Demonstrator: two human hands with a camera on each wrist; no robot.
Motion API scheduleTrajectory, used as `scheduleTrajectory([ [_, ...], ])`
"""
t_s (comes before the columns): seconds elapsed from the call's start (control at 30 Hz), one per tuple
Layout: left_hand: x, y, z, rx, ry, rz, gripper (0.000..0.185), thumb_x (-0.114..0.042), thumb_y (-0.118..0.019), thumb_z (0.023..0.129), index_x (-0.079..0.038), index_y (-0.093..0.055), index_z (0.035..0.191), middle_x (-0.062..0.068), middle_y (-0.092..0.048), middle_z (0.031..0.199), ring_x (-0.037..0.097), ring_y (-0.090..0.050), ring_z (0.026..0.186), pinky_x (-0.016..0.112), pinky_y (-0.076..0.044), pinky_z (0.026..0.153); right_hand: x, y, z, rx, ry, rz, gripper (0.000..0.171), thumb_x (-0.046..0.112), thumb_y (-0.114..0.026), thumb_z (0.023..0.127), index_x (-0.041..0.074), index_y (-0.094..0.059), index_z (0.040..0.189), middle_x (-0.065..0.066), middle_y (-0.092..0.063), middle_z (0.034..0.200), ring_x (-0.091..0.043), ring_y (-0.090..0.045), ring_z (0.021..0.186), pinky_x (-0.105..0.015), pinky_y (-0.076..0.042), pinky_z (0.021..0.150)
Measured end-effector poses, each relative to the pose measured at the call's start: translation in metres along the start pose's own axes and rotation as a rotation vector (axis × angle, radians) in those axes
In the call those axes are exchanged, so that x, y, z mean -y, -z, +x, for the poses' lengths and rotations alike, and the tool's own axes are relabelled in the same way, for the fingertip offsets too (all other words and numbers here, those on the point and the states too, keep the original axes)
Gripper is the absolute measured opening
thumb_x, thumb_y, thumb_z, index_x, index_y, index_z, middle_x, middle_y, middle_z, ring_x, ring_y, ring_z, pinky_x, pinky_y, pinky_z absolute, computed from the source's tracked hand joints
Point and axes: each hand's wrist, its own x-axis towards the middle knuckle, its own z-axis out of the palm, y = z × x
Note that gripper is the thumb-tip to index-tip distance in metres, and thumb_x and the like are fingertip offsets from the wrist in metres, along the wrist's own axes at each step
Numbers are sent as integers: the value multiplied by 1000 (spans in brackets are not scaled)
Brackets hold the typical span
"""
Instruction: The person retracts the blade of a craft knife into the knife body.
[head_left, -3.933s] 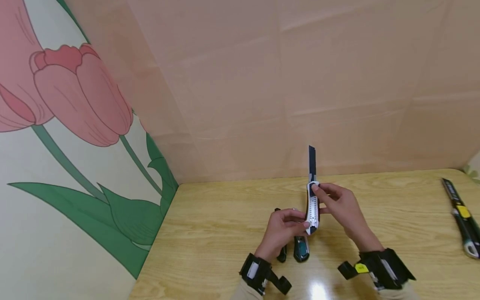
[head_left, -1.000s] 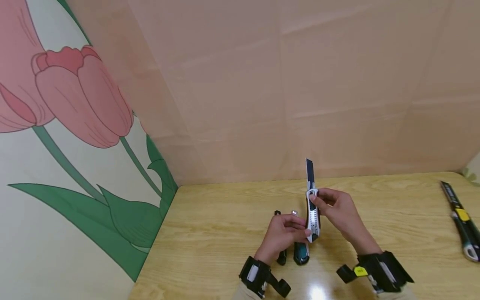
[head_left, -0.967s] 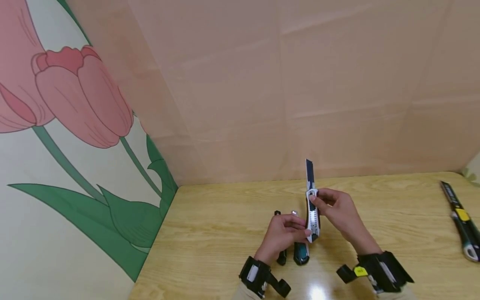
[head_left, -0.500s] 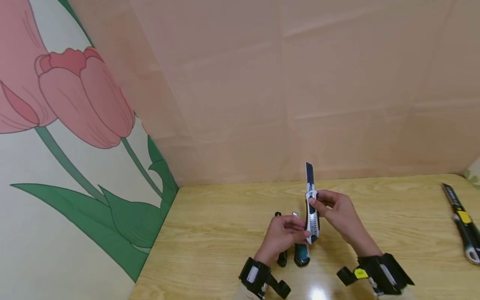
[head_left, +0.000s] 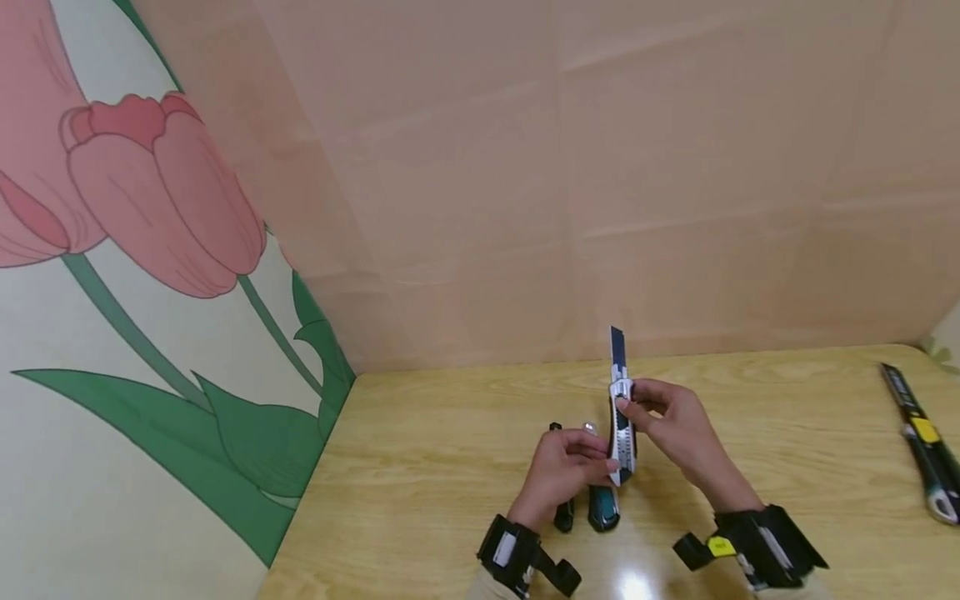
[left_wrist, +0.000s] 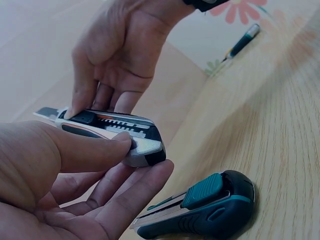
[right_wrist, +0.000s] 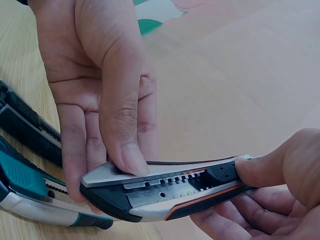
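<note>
And there it was: the right hand [head_left: 675,421] pinched the knife [head_left: 623,442] close to its blade end, thumb right up against the slider [right_wrist: 221,173], fingers bent behind! The left hand [head_left: 564,468], loosely curled, pinched the butt end. So the knife hung between the two, its long axis running forward, blade [head_left: 618,350] out front, the right hand nearer it! Below, on the table [head_left: 420,475], lay a green knife [head_left: 603,510] and a black knife [head_left: 564,517], with another knife [head_left: 925,442] well off to the right
</note>
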Motion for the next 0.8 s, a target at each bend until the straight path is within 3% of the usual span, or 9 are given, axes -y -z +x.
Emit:
scheduleTrajectory([
  [0.2,0,1,-1,-14,9,16,16,5,-81,84,-5,-76,95,8,-74,93,24,-75,78,32,-65,67,1,-1,-2,-1,-15,1,36,19,-67,103,-3,-63,130,-19,-68,115,-31,-64,104,-30,-64,78],
  [0.5,2,0,0,-2,-4,-34,17,7,-80,83,-3,-76,97,14,-74,95,25,-75,76,36,-66,67,3,-2,-2,-4,-8,6,37,20,-67,102,-3,-63,131,-18,-68,114,-31,-64,104,-30,-64,79],
  [0.8,1,-1,1,-31,-20,-38,18,7,-81,83,-6,-77,95,13,-74,92,24,-74,74,35,-66,66,6,-1,-2,-8,-11,8,40,19,-67,102,-3,-60,135,-20,-68,119,-32,-65,107,-29,-63,79],
])
